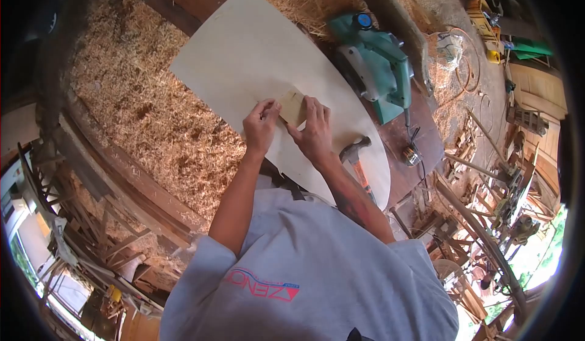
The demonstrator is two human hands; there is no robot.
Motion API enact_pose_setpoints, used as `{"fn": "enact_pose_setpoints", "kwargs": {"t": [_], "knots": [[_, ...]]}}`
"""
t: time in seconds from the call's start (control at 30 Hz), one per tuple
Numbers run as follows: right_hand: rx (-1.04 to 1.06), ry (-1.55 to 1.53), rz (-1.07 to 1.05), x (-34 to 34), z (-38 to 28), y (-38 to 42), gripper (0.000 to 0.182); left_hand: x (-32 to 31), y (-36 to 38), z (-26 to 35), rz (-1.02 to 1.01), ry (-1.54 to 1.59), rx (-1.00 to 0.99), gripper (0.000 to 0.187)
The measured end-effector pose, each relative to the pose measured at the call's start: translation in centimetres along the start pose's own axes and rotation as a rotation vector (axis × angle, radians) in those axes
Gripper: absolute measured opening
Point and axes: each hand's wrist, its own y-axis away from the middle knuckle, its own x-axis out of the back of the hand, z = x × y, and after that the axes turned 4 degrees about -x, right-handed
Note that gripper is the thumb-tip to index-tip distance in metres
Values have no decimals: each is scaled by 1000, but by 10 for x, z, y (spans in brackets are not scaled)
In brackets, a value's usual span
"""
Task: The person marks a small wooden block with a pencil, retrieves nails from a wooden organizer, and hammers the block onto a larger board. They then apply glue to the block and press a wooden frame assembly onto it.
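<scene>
A pale, curved wooden board [256, 49] lies in front of me. On it is a small yellowish square piece [292, 108] with dark marks near its top edge. My left hand [261, 125] is at the piece's left corner, its thumb and fingers pinched together there. The right side of the piece is between the thumb and fingers of my right hand [314, 128]. A hammer [355, 161] with an orange and black handle rests on the board, to the right of my right forearm.
Right of the board, a green power planer [378, 67] stands on a brown surface [429, 134], its cable running down beside a small metal object [411, 155]. Wood shavings [146, 109] cover the area at left. Scrap wood [481, 213] is piled at the right.
</scene>
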Motion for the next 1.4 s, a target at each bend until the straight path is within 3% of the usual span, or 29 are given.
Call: {"fn": "enact_pose_setpoints", "kwargs": {"t": [0.07, 0.17, 0.2, 0.37, 0.43, 0.53, 0.6, 0.63, 0.7, 0.8, 0.9, 1.03, 1.1, 1.13, 1.33, 1.4], "knots": [[6, 57, 1, -3, 2, -3, 87, -4, 0, 6, 32, -513, -245, 31], [0, 86, 11, -8, 1, 2, 93, -7, 10, 9, 32, -798, -378, 42], [3, 78, 27, -8, 3, 3, 93, -7, 11, 9, 19, -819, -407, 54], [-138, -11, 18, 42, -3, 22, 102, -10, 23, 39, -52, -931, -515, 71], [-143, 5, 87, 72, 18, 49, 89, -14, 27, 43, -98, -959, -541, 78], [-174, 65, 236, 95, 76, 106, 70, -24, 28, 38, -204, -997, -404, 91], [-278, 256, 127, 108, 94, 140, 55, -28, 23, 25, -199, -1009, -362, 95], [-269, 262, 124, 110, 106, 154, 55, -28, 21, 20, -190, -1001, -360, 95], [-252, 217, -85, 100, 131, 173, 46, -27, 16, 12, -170, -931, -430, 88], [-196, 152, -63, 101, 129, 167, 37, -29, 15, 10, -140, -909, -488, 85], [-215, -28, -26, 105, 109, 157, 29, -30, 17, 12, -126, -858, -457, 84], [-214, -194, -135, 134, 51, 111, 26, -29, 17, 15, -154, -814, -377, 82], [-499, -567, -342, 142, 16, 84, 30, -32, 20, 19, -122, -799, -348, 81], [-459, -621, -332, 138, 4, 73, 32, -33, 19, 18, -110, -790, -342, 81], [-238, -210, -336, 108, -13, -1, 36, -31, 21, 18, -140, -832, -332, 81], [-270, -181, -376, 107, -14, -17, 36, -32, 20, 14, -129, -839, -372, 82]]}}
